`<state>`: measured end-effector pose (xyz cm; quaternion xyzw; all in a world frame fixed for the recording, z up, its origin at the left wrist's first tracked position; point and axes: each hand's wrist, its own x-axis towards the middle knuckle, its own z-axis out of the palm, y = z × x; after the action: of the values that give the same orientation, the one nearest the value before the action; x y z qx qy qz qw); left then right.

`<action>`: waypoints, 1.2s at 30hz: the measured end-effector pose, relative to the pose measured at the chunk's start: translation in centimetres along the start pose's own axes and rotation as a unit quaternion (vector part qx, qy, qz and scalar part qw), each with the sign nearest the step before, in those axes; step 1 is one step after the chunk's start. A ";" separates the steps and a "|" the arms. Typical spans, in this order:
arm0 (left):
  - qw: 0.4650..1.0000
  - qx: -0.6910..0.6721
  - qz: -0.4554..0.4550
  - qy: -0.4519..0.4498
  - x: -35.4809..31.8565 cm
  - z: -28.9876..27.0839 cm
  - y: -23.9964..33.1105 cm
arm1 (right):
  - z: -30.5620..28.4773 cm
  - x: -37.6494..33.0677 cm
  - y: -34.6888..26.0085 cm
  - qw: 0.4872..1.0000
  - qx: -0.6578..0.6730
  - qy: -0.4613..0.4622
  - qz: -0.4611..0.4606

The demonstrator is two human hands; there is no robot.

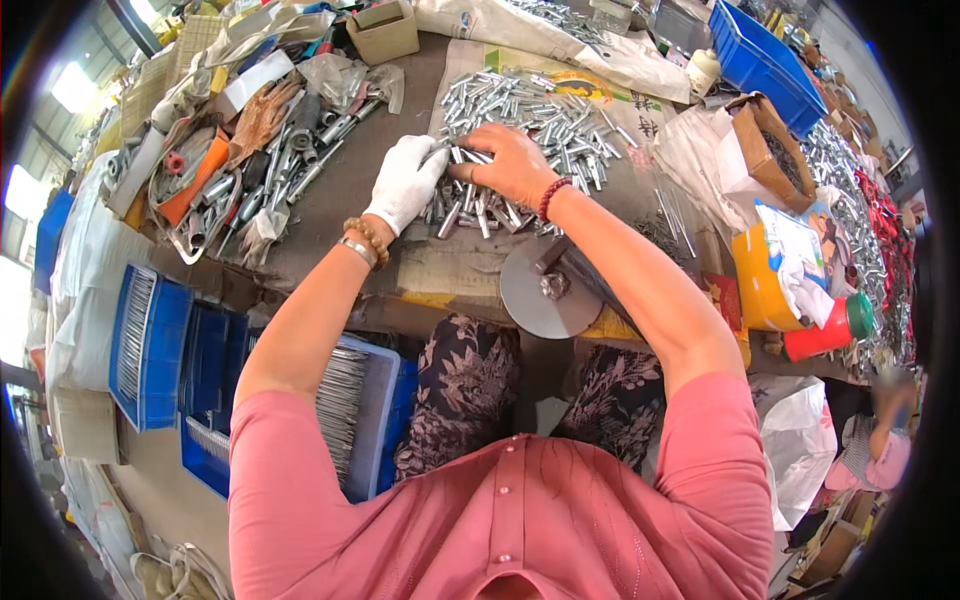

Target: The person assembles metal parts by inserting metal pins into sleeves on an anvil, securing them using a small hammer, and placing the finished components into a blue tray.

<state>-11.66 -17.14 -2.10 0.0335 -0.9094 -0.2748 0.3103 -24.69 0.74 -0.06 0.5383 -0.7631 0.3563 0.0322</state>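
Observation:
My left hand (408,180), in a white glove, is closed with its fingertips round a small silvery metal piece (438,148). My bare right hand (512,168) meets it there, thumb and fingers curled in toward the same spot. What exactly the right fingertips grip is partly hidden. Both hands are over the near left side of a large heap of short silvery metal tubes (570,140) on the worktable (400,110). Several more tubes lie under and just in front of the right hand.
A round grey disc (548,290) stands at the table's front edge, below my right forearm. Hand tools and sockets (300,140) crowd the left. Blue bins (150,345) with thin metal rods sit lower left. An open cardboard box (770,150) and red canister (825,330) are at right.

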 end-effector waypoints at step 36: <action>0.979 0.001 -0.103 0.177 -9.2 -3.9 6.2 | 3.9 -7.2 -8.5 0.991 -0.021 0.093 0.091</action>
<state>-1.29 -11.58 -1.35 0.1752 -0.8322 -0.2944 0.4360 -13.16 2.83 -1.72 0.4303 -0.8099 0.3900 0.0823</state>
